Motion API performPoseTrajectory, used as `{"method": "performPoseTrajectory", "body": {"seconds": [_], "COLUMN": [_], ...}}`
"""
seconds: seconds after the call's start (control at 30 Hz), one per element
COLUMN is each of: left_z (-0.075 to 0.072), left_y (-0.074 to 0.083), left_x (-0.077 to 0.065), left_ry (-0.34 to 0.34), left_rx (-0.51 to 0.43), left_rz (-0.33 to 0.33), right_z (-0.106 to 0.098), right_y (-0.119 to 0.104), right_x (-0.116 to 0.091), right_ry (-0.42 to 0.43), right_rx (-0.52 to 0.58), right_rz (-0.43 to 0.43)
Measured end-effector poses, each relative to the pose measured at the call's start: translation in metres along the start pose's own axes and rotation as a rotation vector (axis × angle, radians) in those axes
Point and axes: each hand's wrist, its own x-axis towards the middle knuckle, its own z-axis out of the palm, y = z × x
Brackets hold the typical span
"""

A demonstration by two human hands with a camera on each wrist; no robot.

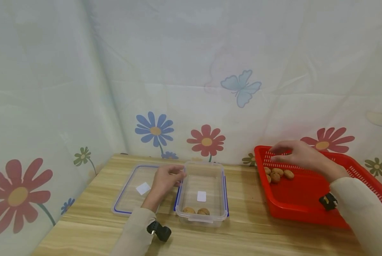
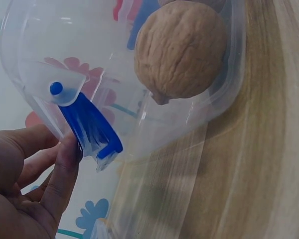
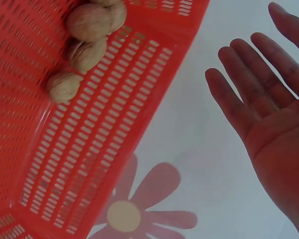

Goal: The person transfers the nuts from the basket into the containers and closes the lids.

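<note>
A clear plastic food container [image 1: 202, 177] with blue side latches stands uncovered on the table, two walnuts [image 1: 203, 211] at its near end. My left hand [image 1: 165, 181] holds its left side, fingers at the rim and against the hanging blue latch [image 2: 92, 127]. To the right is a red slotted basket [image 1: 301, 208] with several walnuts [image 1: 276, 175] gathered in its left part. Over this basket hovers my right hand [image 1: 301, 156], holding nothing. In the right wrist view its fingers [image 3: 249, 82] are spread and nearly straight, off to the side of the basket rim.
Left of the container lies its clear lid [image 1: 130, 192] with a blue seal, partly behind the left hand. A wood-grain table [image 1: 245, 227] carries everything. Close behind hangs a pale curtain [image 1: 184, 96] printed with flowers and a butterfly.
</note>
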Motion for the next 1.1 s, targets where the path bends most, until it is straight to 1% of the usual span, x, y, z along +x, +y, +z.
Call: {"method": "performPoseTrajectory", "body": {"seconds": [0.33, 0.5, 0.8, 0.87, 1.1], "left_z": [0.001, 0.001, 0.000, 0.000, -0.001], "left_y": [0.001, 0.001, 0.002, 0.002, -0.001], "left_x": [-0.001, -0.001, -0.001, -0.001, 0.000], "left_ry": [-0.015, -0.012, -0.004, -0.006, -0.008], "left_rx": [-0.008, 0.003, 0.002, 0.001, -0.005], "left_rz": [0.007, 0.012, 0.008, 0.016, 0.007], "right_z": [-0.001, 0.001, 0.003, 0.003, 0.009], "right_y": [0.029, 0.042, 0.063, 0.067, 0.078], "right_x": [0.007, 0.009, 0.006, 0.005, 0.005], "right_ry": [-0.007, -0.040, -0.064, -0.075, -0.091], "right_rx": [-0.001, 0.033, 0.078, 0.085, 0.079], "right_rz": [0.015, 0.058, 0.132, 0.138, 0.157]}}
